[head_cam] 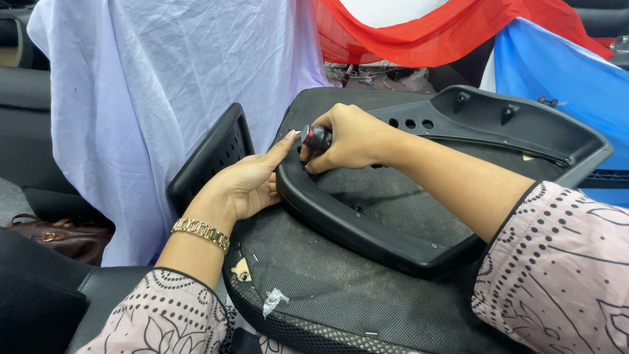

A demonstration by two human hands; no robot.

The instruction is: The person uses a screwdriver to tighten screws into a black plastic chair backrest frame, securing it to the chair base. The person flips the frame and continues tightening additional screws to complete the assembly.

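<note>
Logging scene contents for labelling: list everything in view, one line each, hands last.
Plastic frame: 1, black, lying on the seat underside, centre.
Seat underside: 1, black mesh fabric, bottom centre, torn patches near its front edge.
Perforated panel: 1, black, tilted, left of the frame.
Screwdriver handle: 1, black and red, at the frame's upper left corner.
White cloth: 1, draped, upper left.
Red cloth: 1, top centre.
Blue cloth: 1, upper right.
Bag: 1, brown, far left.
Bracelet: 1, gold, on the left wrist.
Left hand: open, resting against the frame's edge.
Right hand: closed around the screwdriver handle.
</note>
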